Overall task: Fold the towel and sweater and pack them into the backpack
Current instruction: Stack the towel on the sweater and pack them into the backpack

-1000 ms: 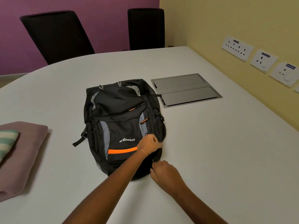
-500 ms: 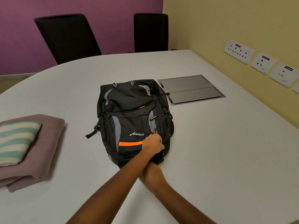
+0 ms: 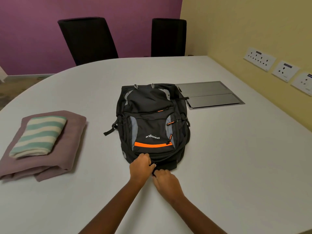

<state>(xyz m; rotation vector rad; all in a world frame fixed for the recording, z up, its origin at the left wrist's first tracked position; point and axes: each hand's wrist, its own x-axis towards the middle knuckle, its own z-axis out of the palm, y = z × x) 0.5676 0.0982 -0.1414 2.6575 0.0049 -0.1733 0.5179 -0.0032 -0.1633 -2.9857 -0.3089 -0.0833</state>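
backpack (image 3: 152, 122) blk/orange, flat, ctr | towel (image 3: 39, 135) striped, folded atop sweater (image 3: 70, 142) mauve, left

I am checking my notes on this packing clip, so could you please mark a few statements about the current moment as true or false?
1. The striped towel lies folded on top of the mauve sweater. True.
2. The backpack stands upright on a chair. False: it lies flat on the white table.
3. Both hands are at the backpack's near edge. True: left hand and right hand pinch it there.
4. The towel is already inside the backpack. False: it rests to the backpack's left.
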